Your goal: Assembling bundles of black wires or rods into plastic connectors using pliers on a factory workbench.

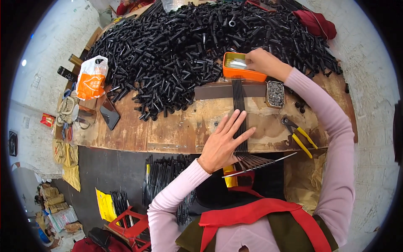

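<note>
My left hand (pixel 224 140) lies flat with fingers spread on a bundle of thin black rods (pixel 239 105) that runs across the worn wooden table (pixel 168 130). The rods fan out past the table's near edge, and one silvery rod (pixel 260 164) sticks out to the right. My right hand (pixel 262 61) reaches into an orange tin (pixel 241 72) holding shiny metal bits; whether its fingers pinch anything I cannot tell. A dark flat bar (pixel 218 90) lies crosswise under the rods.
A huge heap of short black tubes (pixel 197 38) covers the far table. A small tray of dark small parts (pixel 276 93) sits right of the rods, yellow-handled pliers (pixel 300 134) nearer. A phone (pixel 110 113) and an orange-white plastic bag (pixel 91 77) lie left. More rods (pixel 163 176) stand below the table.
</note>
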The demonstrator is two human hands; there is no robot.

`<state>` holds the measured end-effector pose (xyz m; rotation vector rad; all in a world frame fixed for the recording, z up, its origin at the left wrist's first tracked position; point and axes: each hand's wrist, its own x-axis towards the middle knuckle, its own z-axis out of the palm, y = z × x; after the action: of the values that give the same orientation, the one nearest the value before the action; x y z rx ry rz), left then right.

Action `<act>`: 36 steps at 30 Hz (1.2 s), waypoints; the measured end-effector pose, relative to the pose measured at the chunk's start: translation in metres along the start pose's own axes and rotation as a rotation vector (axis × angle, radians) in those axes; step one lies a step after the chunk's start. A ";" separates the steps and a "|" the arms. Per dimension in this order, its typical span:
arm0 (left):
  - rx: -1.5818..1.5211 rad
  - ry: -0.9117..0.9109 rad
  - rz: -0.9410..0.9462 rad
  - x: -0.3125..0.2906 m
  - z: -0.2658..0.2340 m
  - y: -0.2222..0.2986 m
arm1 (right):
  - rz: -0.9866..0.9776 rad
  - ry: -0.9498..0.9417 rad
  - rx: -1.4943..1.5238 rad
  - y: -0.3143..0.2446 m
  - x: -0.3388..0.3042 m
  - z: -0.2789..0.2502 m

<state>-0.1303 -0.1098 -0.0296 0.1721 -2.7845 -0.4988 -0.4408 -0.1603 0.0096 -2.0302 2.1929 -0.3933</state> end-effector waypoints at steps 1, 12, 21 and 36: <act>0.022 0.001 0.019 -0.002 0.005 -0.003 | -0.061 0.034 -0.056 0.010 0.008 0.010; 0.025 -0.005 0.043 -0.020 -0.002 -0.002 | -0.342 0.380 -0.050 -0.034 -0.047 0.001; 0.042 0.008 0.047 -0.019 0.003 -0.002 | -0.347 0.137 -0.068 -0.022 -0.076 0.016; 0.067 -0.009 0.043 -0.018 0.002 -0.002 | -0.345 0.113 -0.117 -0.031 -0.071 0.017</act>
<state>-0.1137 -0.1076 -0.0372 0.1242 -2.8093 -0.3969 -0.3999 -0.0935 -0.0039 -2.5176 1.9624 -0.4331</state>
